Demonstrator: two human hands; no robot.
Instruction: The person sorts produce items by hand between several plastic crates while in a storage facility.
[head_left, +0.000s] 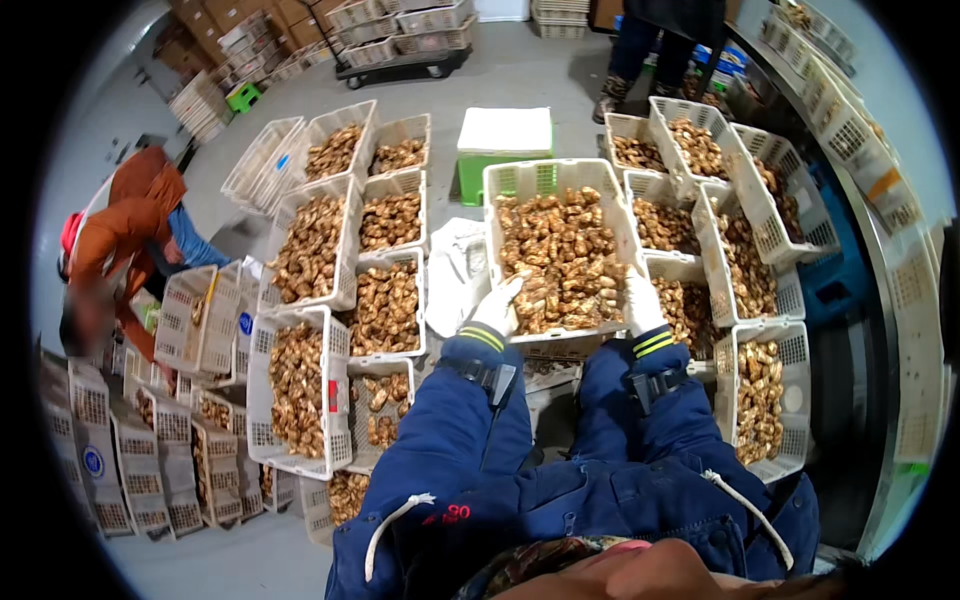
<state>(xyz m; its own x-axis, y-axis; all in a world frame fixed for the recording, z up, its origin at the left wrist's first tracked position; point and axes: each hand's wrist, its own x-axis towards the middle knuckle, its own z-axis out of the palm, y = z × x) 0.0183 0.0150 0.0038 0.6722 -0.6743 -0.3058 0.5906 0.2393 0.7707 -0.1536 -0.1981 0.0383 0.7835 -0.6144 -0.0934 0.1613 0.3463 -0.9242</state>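
Note:
A white perforated plastic crate (501, 174) stands before me, filled with brown, knobbly root-like pieces (562, 255). My left hand (497, 306), in a white glove, is at the crate's near left part, its fingers over the edge of the pieces. My right hand (641, 300), gloved too, lies along the crate's near right side; its fingertips are partly hidden. Whether either hand grips the crate or a piece, I cannot tell. A white cloth or sack (450, 277) lies left of the crate. Beyond it is a green stool or box with a white top (505, 131).
Crates of the same pieces flank me on the left (257, 375) and right (801, 397). A person in an orange jacket (142, 202) bends over crates at the left. Another person (637, 52) stands at the back right. A loaded cart (405, 67) is at the back.

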